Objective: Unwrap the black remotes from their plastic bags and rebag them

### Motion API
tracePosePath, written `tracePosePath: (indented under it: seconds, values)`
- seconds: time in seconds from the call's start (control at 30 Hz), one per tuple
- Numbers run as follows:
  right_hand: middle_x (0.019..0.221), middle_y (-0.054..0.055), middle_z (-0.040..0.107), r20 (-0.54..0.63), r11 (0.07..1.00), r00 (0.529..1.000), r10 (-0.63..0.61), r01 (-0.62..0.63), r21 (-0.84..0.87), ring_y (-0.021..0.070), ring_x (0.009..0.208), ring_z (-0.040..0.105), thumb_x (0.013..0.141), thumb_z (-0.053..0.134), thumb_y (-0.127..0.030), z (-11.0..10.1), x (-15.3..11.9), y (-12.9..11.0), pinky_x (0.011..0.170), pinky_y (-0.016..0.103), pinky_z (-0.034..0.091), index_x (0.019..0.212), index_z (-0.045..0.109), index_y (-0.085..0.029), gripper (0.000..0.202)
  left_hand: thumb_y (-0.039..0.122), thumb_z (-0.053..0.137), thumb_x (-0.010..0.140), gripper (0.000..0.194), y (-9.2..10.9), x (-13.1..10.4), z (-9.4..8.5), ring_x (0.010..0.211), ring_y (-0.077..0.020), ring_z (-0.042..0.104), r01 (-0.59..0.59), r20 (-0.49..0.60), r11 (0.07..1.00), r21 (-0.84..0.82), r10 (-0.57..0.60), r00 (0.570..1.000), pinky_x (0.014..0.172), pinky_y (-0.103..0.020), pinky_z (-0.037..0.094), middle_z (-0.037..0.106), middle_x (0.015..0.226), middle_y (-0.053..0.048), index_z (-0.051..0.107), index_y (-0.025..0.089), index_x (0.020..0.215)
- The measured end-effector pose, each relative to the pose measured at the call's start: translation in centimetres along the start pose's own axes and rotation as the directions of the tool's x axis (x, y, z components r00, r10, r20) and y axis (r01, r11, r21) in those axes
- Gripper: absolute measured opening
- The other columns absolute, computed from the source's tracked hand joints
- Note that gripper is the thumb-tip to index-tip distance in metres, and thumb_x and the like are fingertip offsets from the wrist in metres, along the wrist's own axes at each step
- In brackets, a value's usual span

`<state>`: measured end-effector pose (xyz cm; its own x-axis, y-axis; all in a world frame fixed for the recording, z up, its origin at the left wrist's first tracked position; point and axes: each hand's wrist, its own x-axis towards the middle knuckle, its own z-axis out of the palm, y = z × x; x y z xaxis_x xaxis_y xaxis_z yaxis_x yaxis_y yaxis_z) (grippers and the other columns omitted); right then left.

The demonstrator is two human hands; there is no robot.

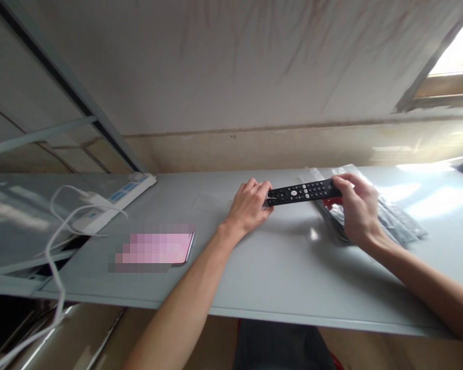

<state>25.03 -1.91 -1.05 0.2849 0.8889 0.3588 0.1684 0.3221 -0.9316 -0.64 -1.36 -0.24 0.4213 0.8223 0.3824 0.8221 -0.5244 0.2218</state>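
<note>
remote (pixel 310 190) held above table (pixel 285 288): fingers of left hand (pixel 250 205) grasp one end, right hand (pixel 358 205) the other; best keep both ends steady, buttons (pixel 294 193) unpressed.

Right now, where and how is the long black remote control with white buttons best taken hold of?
Probably by the long edges at mid-length, from the near side, between the forearms. The slim black remote control with white buttons is held nearly crosswise above the flat grey tabletop; bare left hand and right hand cover its ends.
</note>
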Motion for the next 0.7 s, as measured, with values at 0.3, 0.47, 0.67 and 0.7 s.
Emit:
tracePosePath:
  seconds: [0.3, 0.47, 0.67, 0.7]
  values:
    - [0.062, -0.001, 0.068, 0.291, 0.998, 0.957, -0.02, 0.038, -0.059, 0.0167, 0.052, 0.061, 0.098, 0.069, -0.049, 1.1, -3.1, -2.3, 0.05, 0.028, 0.047, 0.11, 0.064, -0.024, 0.028, 0.01, 0.062, 0.099, 0.013, 0.0, 0.1, 0.0, 0.112, -0.0295, 0.062, -0.101, -0.007, 0.993, 0.066, 0.102, 0.995, 0.095, -0.042, 0.049, 0.077, 0.108, -0.007, 0.066, 0.021, 0.105]
    - [0.073, 0.0, 0.073, 0.449, 0.997, 0.893, -0.003, 0.038, -0.068, 0.0163, 0.056, 0.063, 0.095, 0.075, -0.049, 1.5, -4.2, -2.3, 0.051, 0.028, 0.048, 0.119, 0.06, -0.026, 0.036, 0.016, 0.058, 0.105, 0.012, 1.1, 0.0, -0.2, 0.117, -0.0296, 0.061, -0.259, 0.045, 0.964, 0.056, 0.256, 0.966, 0.099, -0.041, 0.047, 0.074, 0.116, -0.008, 0.066, 0.021, 0.111]
    - [0.06, -0.003, 0.067, 0.321, 1.0, 0.947, 0.019, -0.014, -0.02, 0.0165, 0.046, 0.058, 0.092, 0.078, -0.058, 1.2, -3.1, -2.1, 0.045, 0.026, 0.043, 0.113, 0.057, -0.028, 0.042, 0.035, 0.065, 0.107, 0.047, 1.9, -0.3, -0.1, 0.131, -0.031, 0.058, -0.322, 0.007, 0.947, 0.0, 0.322, 0.947, 0.114, -0.044, 0.044, 0.066, 0.139, -0.011, 0.054, 0.024, 0.151]
    - [0.059, -0.004, 0.066, 0.287, 1.0, 0.957, 0.03, -0.027, -0.015, 0.0166, 0.045, 0.057, 0.091, 0.079, -0.059, 1.0, -2.6, -2.0, 0.044, 0.026, 0.042, 0.113, 0.057, -0.028, 0.043, 0.036, 0.067, 0.106, 0.056, 1.7, -0.3, 0.0, 0.137, -0.0311, 0.056, -0.31, -0.015, 0.951, -0.006, 0.31, 0.951, 0.118, -0.046, 0.043, 0.062, 0.145, -0.012, 0.048, 0.026, 0.157]
